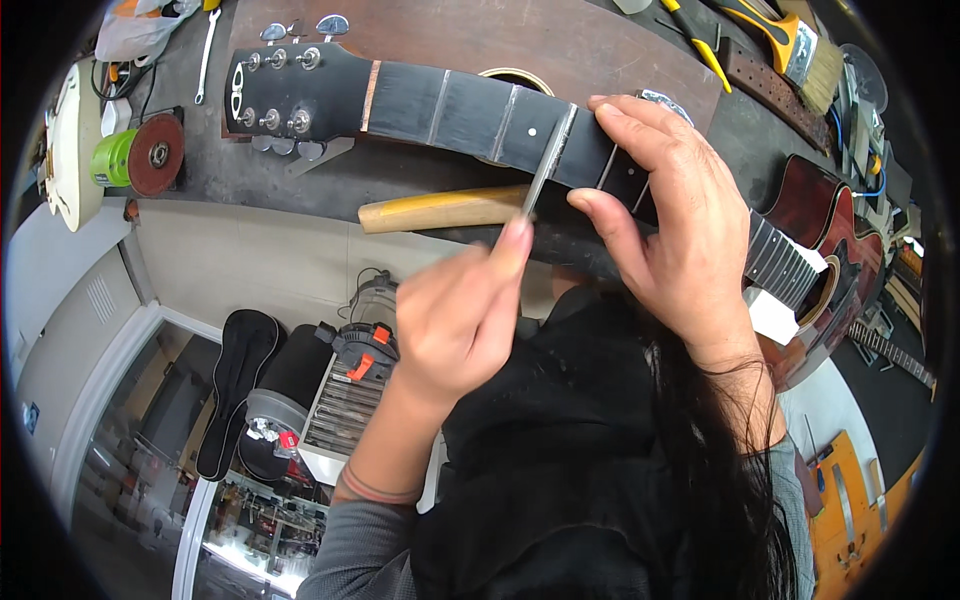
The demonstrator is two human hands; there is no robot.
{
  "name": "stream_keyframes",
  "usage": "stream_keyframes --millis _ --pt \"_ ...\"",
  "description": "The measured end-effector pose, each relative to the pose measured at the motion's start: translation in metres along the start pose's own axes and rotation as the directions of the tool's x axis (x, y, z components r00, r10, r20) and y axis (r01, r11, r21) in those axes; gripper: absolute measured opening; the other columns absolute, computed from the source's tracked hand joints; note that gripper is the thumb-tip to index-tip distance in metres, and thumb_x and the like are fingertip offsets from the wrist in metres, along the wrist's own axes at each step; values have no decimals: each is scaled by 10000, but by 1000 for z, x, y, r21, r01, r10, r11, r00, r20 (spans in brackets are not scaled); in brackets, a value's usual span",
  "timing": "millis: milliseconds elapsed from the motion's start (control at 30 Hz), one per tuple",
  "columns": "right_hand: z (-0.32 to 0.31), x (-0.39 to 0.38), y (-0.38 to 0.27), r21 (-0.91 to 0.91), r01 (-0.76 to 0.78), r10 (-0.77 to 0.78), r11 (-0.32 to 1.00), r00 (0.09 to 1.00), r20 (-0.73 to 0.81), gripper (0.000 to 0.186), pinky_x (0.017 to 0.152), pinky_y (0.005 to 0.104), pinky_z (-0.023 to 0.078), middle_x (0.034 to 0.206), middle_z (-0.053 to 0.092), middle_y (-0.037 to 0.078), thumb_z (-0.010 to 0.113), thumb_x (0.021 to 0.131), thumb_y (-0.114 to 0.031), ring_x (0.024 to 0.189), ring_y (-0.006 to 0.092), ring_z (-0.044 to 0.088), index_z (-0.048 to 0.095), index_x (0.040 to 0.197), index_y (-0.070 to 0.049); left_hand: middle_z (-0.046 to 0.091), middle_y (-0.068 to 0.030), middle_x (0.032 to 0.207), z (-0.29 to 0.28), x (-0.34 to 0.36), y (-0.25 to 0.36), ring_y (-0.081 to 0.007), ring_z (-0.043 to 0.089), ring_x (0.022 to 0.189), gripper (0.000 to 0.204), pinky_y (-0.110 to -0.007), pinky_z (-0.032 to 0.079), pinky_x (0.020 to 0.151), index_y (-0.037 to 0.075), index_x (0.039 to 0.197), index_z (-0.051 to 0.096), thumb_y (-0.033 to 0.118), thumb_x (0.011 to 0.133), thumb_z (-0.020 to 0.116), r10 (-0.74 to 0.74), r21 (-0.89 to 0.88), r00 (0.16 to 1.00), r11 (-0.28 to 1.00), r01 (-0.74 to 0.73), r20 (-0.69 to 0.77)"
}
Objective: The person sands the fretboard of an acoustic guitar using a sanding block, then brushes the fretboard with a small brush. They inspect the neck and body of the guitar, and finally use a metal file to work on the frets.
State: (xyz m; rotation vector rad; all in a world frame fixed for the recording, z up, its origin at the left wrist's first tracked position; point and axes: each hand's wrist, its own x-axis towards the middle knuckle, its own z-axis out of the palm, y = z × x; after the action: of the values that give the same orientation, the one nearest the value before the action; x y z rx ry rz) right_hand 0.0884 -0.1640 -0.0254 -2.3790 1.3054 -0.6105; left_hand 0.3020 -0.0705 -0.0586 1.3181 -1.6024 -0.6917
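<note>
A guitar neck (pixel 470 112) with a dark fretboard lies across the bench, its black headstock (pixel 335 85) and tuning pegs to the left. My left hand (pixel 455 315) is closed, pinching the near end of a slim metal file (pixel 549 165) that lies across the fretboard along a fret. Slight motion blurs this hand. Further up the neck, my right hand (pixel 685 190) spans the fretboard, thumb at the near edge and fingers at the far edge. It covers part of the neck. Below the neck rests a pale wooden piece (pixel 440 210) with a rounded end.
A green grinder (pixel 115 160) with a brown disc stands at the left, near a wrench (pixel 207 55). A brush (pixel 815 75) and a yellow-black tool (pixel 700 45) lie at the far right. A dark red guitar (pixel 815 200) leans at the right. A black case (pixel 235 390) stands lower left.
</note>
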Motion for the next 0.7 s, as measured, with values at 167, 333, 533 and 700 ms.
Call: stream_keyframes --millis 167,333,533,700 --pt "-2 2 -2 -19 -4 5 1000 1000 14 570 1078 460 582 1382 767 151 918 877 -197 1246 392 737 681 1372 -43 604 -89 687 -23 -33 7 -204 544 511 395 -321 449 502 -92 1239 782 -188 856 790 -35 4 999 999 35 39" --pt "-1 2 -1 -10 -3 3 1000 1000 14 564 1081 462 579 1385 767 148 914 882 -194 1251 390 736 681 1373 -46 595 -81 688 -18 -28 3 -197 544 517 396 -310 453 505 -92 1240 780 -185 855 796 -15 -13 1000 1000 16 18" --pt "-1 1 -1 -22 -7 7 1000 1000 17 581 1091 463 576 1383 767 151 914 878 -184 1256 392 734 676 1388 -41 612 -97 698 -17 -26 0 -209 566 525 417 -324 464 514 -78 1269 778 -179 864 788 -35 -18 997 999 36 65" --pt "0 1 -2 -13 -4 4 1000 1000 16 584 1098 464 575 1384 767 153 919 871 -177 1259 393 733 683 1387 -40 621 -113 697 17 32 -7 -227 591 531 456 -343 484 532 -64 1314 769 -171 871 782 46 -47 998 998 -48 -53"
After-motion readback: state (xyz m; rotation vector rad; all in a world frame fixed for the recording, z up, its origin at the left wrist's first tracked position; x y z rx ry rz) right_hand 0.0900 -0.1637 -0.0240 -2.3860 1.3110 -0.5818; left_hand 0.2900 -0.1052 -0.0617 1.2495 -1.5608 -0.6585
